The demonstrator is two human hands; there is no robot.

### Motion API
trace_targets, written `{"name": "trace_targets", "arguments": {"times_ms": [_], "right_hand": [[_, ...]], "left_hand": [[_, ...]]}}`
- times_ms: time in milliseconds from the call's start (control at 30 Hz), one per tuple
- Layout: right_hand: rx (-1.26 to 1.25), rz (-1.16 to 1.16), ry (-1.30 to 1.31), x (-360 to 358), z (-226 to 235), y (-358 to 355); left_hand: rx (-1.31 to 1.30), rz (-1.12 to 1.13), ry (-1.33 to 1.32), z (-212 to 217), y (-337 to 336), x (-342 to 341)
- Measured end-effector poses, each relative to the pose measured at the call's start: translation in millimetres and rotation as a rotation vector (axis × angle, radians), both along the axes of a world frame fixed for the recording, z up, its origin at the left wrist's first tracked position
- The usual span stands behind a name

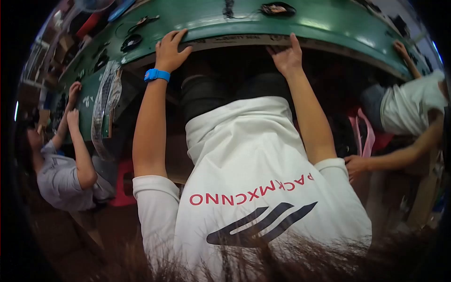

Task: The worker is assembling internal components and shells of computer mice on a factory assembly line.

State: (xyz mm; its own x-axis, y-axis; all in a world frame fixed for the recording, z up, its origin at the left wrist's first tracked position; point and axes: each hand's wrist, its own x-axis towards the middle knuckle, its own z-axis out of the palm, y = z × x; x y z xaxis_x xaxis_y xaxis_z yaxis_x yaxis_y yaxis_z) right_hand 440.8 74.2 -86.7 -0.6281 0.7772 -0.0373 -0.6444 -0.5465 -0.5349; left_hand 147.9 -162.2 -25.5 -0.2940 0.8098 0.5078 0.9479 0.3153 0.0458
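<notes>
My left hand (171, 51), with a blue band (157, 75) at its wrist, rests on the front edge of the green tabletop (202, 21). Its fingers lie apart on the surface and it holds nothing. Further right, my right hand (286, 56) is at the same edge, palm turned up, thumb pointing up against the edge strip (239, 41). Its other fingers reach under the edge and are partly hidden; I see nothing in the palm. Left of my left hand lies a small black rounded object (131, 43). A black oval object with a thin cable (278, 9) sits further back.
A person in a grey shirt (63, 181) works at the side table on the left, where clear plastic wrap (104, 101) hangs over the edge. Another person in a white shirt (413, 103) is at the right, one hand on the table. A pink strap or bag (364, 131) hangs nearby.
</notes>
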Motion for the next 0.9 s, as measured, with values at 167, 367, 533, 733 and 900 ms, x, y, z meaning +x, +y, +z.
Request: {"name": "trace_targets", "arguments": {"times_ms": [167, 367, 533, 733, 900], "right_hand": [[0.019, -0.029, -0.033, 13.5, 11.8, 11.4], [0.013, -0.006, -0.113, 34.2, 21.1, 15.7], [0.108, 0.026, -0.195, 36.9, 28.6, 18.2], [0.163, 0.047, -0.224, 37.0, 38.7, 16.1], [0.058, -0.008, -0.221, 30.7, 41.0, 14.3]], "left_hand": [[-0.073, 0.127, -0.002, 3.6, 10.8, 4.3], [-0.140, 0.161, -0.127, 11.6, 18.5, -4.9], [-0.139, 0.105, -0.173, 10.8, 18.8, -21.8], [-0.134, 0.094, -0.208, 10.9, 23.6, -29.0], [-0.109, 0.063, -0.242, 17.1, 17.3, -23.3]]}}
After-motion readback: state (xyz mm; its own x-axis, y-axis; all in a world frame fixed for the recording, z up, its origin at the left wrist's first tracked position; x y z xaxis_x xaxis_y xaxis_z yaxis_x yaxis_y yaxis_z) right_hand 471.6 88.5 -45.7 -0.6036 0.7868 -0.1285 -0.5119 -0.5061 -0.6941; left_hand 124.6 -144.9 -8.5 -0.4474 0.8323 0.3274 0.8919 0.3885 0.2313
